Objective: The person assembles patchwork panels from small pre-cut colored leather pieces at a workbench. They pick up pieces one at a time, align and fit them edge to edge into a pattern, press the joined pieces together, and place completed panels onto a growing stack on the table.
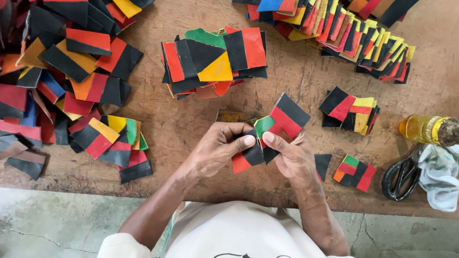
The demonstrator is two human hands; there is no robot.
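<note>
Nearest the body, the left hand [217, 148] and the right hand [291, 155] meet above the near edge of the worn wooden table [191, 126]. Both pinch a small fan of square leather patches in black, red and green [275, 129], thumbs pressed on top and fingers curled shut underneath; the fan is lifted off the wood between the two hands. Just right of the right hand lies a small patchwork piece in green, orange, red and black [355, 172]. Further right, black-handled scissors [401, 177] touch a crumpled white cloth [442, 174], with a yellow bottle [425, 129] lying behind them. At the left sprawls a loose heap of patches [71, 81]. Beyond the hands sits a stacked pile [215, 59], and at the far right a long overlapping row of patches [354, 33].
</note>
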